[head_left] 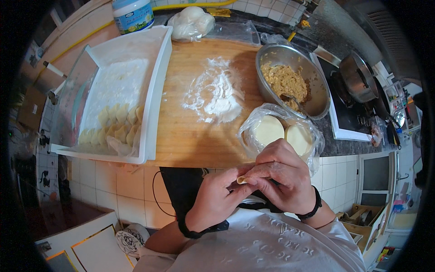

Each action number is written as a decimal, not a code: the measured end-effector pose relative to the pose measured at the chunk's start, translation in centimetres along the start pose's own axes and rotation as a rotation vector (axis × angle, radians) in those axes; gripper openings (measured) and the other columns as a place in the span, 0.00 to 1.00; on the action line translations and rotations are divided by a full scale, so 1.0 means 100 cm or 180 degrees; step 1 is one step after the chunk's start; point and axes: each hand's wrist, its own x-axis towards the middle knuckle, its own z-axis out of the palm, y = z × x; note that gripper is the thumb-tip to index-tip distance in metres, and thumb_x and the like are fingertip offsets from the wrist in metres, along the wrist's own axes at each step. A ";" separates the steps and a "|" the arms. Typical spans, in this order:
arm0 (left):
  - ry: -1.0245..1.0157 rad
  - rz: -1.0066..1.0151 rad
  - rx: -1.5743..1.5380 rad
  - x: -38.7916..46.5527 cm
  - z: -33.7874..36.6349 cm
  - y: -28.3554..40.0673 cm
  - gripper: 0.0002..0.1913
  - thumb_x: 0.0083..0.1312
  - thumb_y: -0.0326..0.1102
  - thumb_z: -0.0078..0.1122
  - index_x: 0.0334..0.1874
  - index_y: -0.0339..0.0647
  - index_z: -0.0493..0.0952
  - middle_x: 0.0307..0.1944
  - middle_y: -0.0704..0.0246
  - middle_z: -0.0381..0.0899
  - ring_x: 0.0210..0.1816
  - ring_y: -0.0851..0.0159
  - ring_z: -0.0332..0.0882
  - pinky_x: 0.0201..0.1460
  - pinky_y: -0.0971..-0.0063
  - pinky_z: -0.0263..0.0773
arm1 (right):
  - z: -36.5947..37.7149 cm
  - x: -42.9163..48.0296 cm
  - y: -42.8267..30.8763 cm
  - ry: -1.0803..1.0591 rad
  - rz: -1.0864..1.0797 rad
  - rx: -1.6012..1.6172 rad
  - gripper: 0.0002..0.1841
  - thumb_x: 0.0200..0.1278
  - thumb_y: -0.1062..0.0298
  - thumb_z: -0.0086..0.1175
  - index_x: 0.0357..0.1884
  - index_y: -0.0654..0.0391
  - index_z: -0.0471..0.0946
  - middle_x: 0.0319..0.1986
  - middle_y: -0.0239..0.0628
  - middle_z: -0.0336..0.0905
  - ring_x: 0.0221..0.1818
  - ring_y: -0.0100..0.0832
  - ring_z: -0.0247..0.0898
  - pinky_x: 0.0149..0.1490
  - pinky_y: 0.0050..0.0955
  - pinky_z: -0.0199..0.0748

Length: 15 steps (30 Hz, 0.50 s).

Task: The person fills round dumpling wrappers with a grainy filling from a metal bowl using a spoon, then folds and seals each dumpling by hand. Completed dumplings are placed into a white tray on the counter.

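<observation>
Close to my chest, my left hand [221, 188] and my right hand [287, 175] meet around a folded dumpling [242, 180]. Only a small pale edge of its dough shows between the thumbs and fingers; the rest is hidden. Just beyond my right hand, two stacks of round dumpling wrappers [269, 131] sit in a clear plastic bag [247, 127]. Behind the bag stands a steel bowl [321, 90] of minced filling [285, 81], with a spoon [294, 100] resting in it. Several shaped dumplings [120, 131] lie in rows in a white bin [154, 102] at the left.
White flour [221, 98] is scattered on the wooden board [183, 139]. A bagged lump of dough [191, 22] and a blue-and-white tub [133, 17] stand at the back. To the right, a pot [358, 78] sits on a gas stove [350, 115].
</observation>
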 end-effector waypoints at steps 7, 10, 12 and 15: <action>0.0132 0.0029 -0.0398 -0.001 0.007 -0.009 0.14 0.65 0.27 0.67 0.52 0.35 0.82 0.35 0.57 0.86 0.36 0.60 0.87 0.40 0.72 0.77 | 0.000 0.003 -0.005 -0.0025 0.0121 0.0043 0.11 0.52 0.70 0.72 0.37 0.56 0.85 0.37 0.35 0.77 0.41 0.39 0.72 0.46 0.35 0.70; 0.0143 0.0126 -0.0339 -0.001 0.009 -0.015 0.14 0.62 0.25 0.68 0.50 0.36 0.83 0.35 0.57 0.85 0.36 0.56 0.86 0.39 0.70 0.76 | 0.002 0.004 -0.007 -0.0141 0.0173 -0.0070 0.11 0.52 0.69 0.72 0.37 0.56 0.84 0.38 0.34 0.76 0.43 0.39 0.71 0.47 0.35 0.67; 0.0152 0.0154 -0.0195 -0.001 0.009 -0.016 0.14 0.60 0.24 0.67 0.49 0.36 0.83 0.35 0.57 0.85 0.36 0.55 0.86 0.38 0.69 0.76 | 0.004 0.005 -0.006 -0.0192 0.0054 -0.0104 0.12 0.51 0.69 0.72 0.37 0.56 0.83 0.38 0.35 0.75 0.43 0.40 0.71 0.48 0.35 0.66; 0.0169 0.0111 -0.0014 -0.002 0.008 -0.015 0.14 0.59 0.24 0.67 0.48 0.37 0.83 0.34 0.57 0.85 0.36 0.54 0.85 0.38 0.69 0.76 | 0.007 0.006 -0.005 -0.0183 -0.0043 -0.0191 0.13 0.47 0.71 0.74 0.36 0.56 0.84 0.37 0.34 0.75 0.42 0.39 0.71 0.48 0.35 0.67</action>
